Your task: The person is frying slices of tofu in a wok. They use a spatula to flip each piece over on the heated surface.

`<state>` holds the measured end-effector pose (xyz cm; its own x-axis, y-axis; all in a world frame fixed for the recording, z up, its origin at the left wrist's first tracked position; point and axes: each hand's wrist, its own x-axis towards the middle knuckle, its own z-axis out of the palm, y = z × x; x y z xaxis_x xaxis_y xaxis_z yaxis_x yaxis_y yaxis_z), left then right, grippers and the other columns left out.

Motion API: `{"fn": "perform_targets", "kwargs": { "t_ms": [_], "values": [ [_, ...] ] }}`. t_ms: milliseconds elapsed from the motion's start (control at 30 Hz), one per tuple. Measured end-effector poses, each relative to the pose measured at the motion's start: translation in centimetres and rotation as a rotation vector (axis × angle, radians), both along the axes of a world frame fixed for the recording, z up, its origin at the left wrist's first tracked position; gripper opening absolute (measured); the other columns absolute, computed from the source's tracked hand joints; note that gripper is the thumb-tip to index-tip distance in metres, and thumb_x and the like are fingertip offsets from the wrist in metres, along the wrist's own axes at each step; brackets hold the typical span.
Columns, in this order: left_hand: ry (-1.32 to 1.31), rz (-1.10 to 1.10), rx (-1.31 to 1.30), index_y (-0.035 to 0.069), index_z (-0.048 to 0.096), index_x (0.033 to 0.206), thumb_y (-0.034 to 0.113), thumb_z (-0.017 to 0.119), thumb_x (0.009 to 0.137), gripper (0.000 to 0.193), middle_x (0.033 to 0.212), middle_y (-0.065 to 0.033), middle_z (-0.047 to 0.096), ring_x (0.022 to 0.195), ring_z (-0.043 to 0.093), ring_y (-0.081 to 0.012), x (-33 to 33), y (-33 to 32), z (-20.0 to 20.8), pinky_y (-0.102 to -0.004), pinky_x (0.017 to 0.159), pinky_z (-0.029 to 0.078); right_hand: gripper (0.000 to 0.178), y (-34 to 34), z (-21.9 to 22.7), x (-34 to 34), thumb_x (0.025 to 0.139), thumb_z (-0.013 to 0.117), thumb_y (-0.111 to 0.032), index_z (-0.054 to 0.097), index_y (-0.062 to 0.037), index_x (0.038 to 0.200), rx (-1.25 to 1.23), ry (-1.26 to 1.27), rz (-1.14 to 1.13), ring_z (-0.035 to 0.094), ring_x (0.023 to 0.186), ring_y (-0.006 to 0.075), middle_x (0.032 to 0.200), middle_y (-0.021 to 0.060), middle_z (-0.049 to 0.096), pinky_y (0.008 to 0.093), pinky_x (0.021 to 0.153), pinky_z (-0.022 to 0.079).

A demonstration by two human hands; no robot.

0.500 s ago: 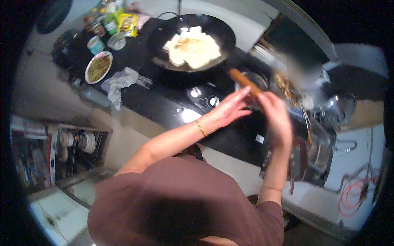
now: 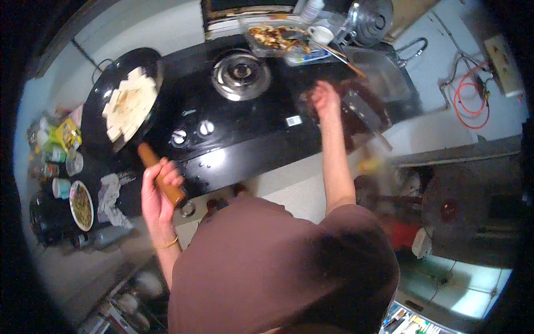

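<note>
Snugly, left fingers (image 2: 171, 175) clamping cylindrical brown handle (image 2: 148, 156), right fingers (image 2: 319, 99) curled together, rectangular slabs (image 2: 131, 104).

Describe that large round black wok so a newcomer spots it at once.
Find the glossy black stovetop, then its left end. There is the large round black wok, its brown cylindrical handle in the left hand. Unlike the round silver burner, it holds white food slabs.

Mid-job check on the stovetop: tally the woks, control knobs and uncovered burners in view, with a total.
Wok: 1, its brown handle held in the left hand
Control knobs: 2
Uncovered burner: 1
Total: 4
</note>
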<state>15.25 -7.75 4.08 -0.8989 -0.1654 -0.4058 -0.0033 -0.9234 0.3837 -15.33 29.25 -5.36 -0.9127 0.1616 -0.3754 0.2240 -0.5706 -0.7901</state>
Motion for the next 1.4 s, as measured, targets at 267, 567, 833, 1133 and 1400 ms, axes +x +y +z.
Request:
{"fn": "perform_targets", "kwargs": {
  "t_ms": [267, 567, 833, 1133, 1400],
  "values": [
    [-0.039, -0.068, 0.065, -0.001, 0.052, 0.104, 0.014, 0.050, 0.093, 0.019, 0.076, 0.0001, 0.041, 0.061, 0.038, -0.0089, 1.8, -3.4, 0.2, -0.0243, 0.054, 0.037, 0.015, 12.3, -5.4, -16.4, 0.090, 0.061, -0.017, 0.054, -0.0037, 0.089, -0.265, -0.065, -0.211, 0.048, 0.052, 0.0134, 0.070, 0.0063, 0.054, 0.0260, 0.044, 0.038],
    [-0.183, 0.061, 0.159, 0.000, 0.055, 0.106, 0.015, 0.047, 0.093, 0.022, 0.072, 0.0005, 0.040, 0.053, 0.037, -0.0091, 2.6, -2.3, 0.7, -0.0272, 0.050, 0.040, 0.038, 9.7, -8.3, -24.6, 0.095, 0.042, -0.043, 0.052, -0.0071, 0.104, -0.464, -0.161, -0.387, 0.052, 0.066, 0.0170, 0.084, 0.0079, 0.054, 0.0278, 0.055, 0.046],
    [-0.240, 0.064, 0.193, 0.002, 0.057, 0.103, 0.014, 0.047, 0.088, 0.021, 0.068, 0.0001, 0.040, 0.052, 0.036, -0.0093, 2.3, -2.3, 0.9, -0.0243, 0.045, 0.033, 0.047, 17.8, -12.2, -27.1, 0.094, 0.037, -0.053, 0.041, -0.0128, 0.068, -0.026, -0.229, -0.178, 0.028, 0.039, 0.0152, 0.049, -0.0008, 0.035, 0.0294, 0.038, 0.022],
    [-0.182, -0.030, 0.014, 0.007, 0.050, 0.096, 0.014, 0.051, 0.089, 0.010, 0.071, 0.0011, 0.044, 0.054, 0.041, -0.0084, 1.1, -0.9, 2.0, -0.0252, 0.052, 0.041, 0.035, 17.4, -5.9, -18.7, 0.093, 0.044, -0.043, 0.048, -0.0090, 0.091, 0.139, 0.168, -0.362, 0.038, 0.052, 0.0154, 0.068, 0.0042, 0.049, 0.0286, 0.044, 0.030],
    [-0.114, 0.042, 0.028, 0.007, 0.052, 0.102, 0.021, 0.055, 0.090, 0.018, 0.074, -0.0028, 0.048, 0.056, 0.045, -0.0115, 1.6, -0.3, 1.4, -0.0269, 0.053, 0.045, 0.022, -2.4, 18.8, -4.0, 0.093, 0.057, -0.021, 0.052, -0.0055, 0.108, 0.039, 0.723, 0.081, 0.044, 0.053, 0.0105, 0.071, 0.0039, 0.051, 0.0190, 0.044, 0.029]
  ]
}}
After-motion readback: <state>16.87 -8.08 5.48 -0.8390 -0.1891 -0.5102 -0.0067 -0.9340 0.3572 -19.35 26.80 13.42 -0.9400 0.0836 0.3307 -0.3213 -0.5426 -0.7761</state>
